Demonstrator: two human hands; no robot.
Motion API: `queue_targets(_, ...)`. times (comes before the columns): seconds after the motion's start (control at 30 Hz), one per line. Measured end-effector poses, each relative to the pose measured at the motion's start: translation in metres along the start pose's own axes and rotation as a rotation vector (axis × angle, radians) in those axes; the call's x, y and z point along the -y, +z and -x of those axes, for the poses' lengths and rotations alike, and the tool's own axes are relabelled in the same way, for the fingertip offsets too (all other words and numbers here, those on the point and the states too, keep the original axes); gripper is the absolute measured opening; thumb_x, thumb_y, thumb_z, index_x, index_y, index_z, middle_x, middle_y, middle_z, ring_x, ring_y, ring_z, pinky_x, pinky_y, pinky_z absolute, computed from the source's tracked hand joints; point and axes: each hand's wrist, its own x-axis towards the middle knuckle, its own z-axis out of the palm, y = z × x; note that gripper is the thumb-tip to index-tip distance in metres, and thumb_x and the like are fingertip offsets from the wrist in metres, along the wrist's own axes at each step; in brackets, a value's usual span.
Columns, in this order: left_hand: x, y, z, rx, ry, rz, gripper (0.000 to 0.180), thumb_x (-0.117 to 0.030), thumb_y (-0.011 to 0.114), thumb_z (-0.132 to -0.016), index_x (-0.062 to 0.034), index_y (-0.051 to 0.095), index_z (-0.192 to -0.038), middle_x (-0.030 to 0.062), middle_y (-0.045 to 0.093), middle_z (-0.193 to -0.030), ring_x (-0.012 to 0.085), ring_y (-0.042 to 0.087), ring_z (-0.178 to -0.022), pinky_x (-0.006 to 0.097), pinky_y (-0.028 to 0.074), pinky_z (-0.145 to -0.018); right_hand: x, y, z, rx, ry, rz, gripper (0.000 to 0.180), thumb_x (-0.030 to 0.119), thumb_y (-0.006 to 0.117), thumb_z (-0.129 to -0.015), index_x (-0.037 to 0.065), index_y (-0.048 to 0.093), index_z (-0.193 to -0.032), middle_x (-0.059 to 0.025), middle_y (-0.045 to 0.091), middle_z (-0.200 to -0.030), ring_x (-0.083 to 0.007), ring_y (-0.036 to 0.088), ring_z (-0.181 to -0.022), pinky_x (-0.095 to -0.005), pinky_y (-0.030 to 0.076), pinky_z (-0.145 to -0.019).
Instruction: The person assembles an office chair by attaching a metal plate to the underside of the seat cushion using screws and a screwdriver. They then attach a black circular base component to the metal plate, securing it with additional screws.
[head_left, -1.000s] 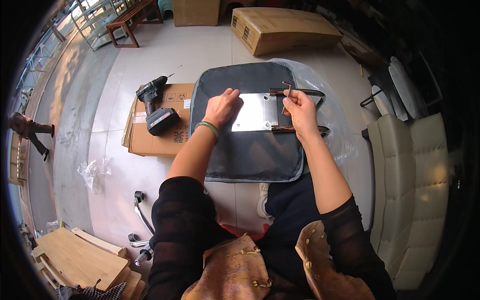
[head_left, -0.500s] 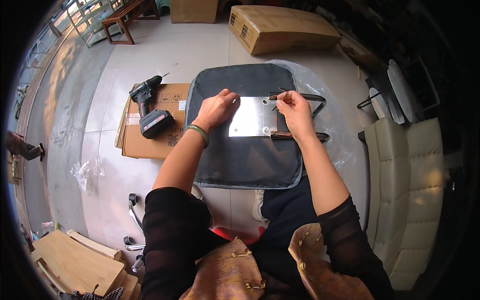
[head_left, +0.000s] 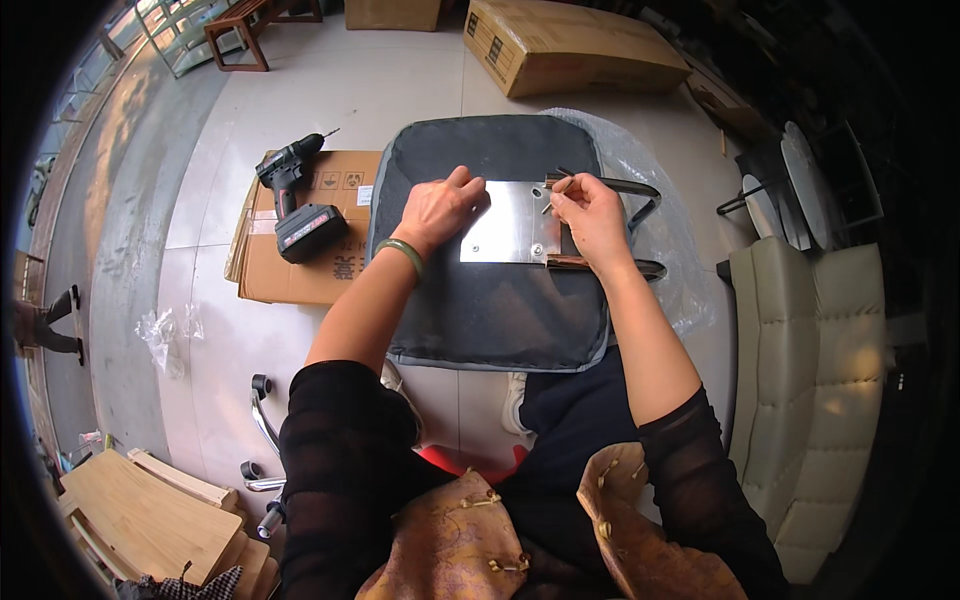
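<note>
A dark grey padded chair cushion [head_left: 450,320] lies underside up in front of me, with a shiny metal plate [head_left: 500,225] on it. Two bent metal tubes [head_left: 650,270] run from the plate's right side past the cushion. My right hand [head_left: 595,220] pinches a thin dark hex key [head_left: 563,185] at the plate's upper right, beside a screw hole. At the plate's upper left corner my left hand [head_left: 440,208] is closed, its fingers curled; whatever it holds is hidden. It wears a green bangle [head_left: 403,254] at the wrist.
A cordless drill [head_left: 300,195] lies on a flat cardboard box [head_left: 330,285] to the left. Clear plastic wrap [head_left: 675,235] spreads beside the cushion. A cream sofa [head_left: 810,380] stands right, a large carton [head_left: 570,50] far off, wooden boards [head_left: 150,510] at lower left.
The view has shifted slightly, so the cushion sits a little higher. Both hands stay at the plate; the right still pinches the hex key, turned slightly.
</note>
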Motion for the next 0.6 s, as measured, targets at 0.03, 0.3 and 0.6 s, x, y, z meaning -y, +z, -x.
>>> queue_targets(0.03,-0.001,-0.002,-0.001,0.038,-0.015,-0.010,0.013,-0.024,0.060,-0.086,-0.0121,0.054,-0.088,0.0067,0.056,-0.085,0.0274,0.066,-0.070,0.041,0.053,-0.060,0.001,0.001,0.001,0.012,0.010,0.002,0.005,0.002,0.065,-0.084,0.002,0.062,-0.088,-0.0015,0.063,-0.077,-0.0082,0.059,-0.069,-0.0244,0.047,-0.061)
queue_targets(0.3,-0.021,-0.008,-0.026,0.251,-0.278,-0.148,0.031,-0.034,0.053,-0.092,-0.0090,0.067,-0.081,0.0107,0.065,-0.087,0.0310,0.067,-0.076,0.040,0.054,-0.065,0.015,0.011,0.017,0.058,-0.084,0.163,0.008,0.004,0.066,-0.085,0.001,0.062,-0.090,-0.0022,0.064,-0.080,-0.0077,0.058,-0.069,-0.0240,0.048,-0.063)
queue_targets(0.6,-0.009,-0.019,-0.037,0.344,-0.163,0.120,0.021,-0.029,0.065,-0.085,-0.0123,0.062,-0.098,0.0086,0.063,-0.092,0.0323,0.066,-0.082,0.040,0.054,-0.071,0.012,-0.002,0.013,-0.031,-0.055,0.156,0.010,0.006,0.067,-0.082,0.001,0.063,-0.089,-0.0080,0.067,-0.077,-0.0174,0.065,-0.071,-0.0304,0.052,-0.068)
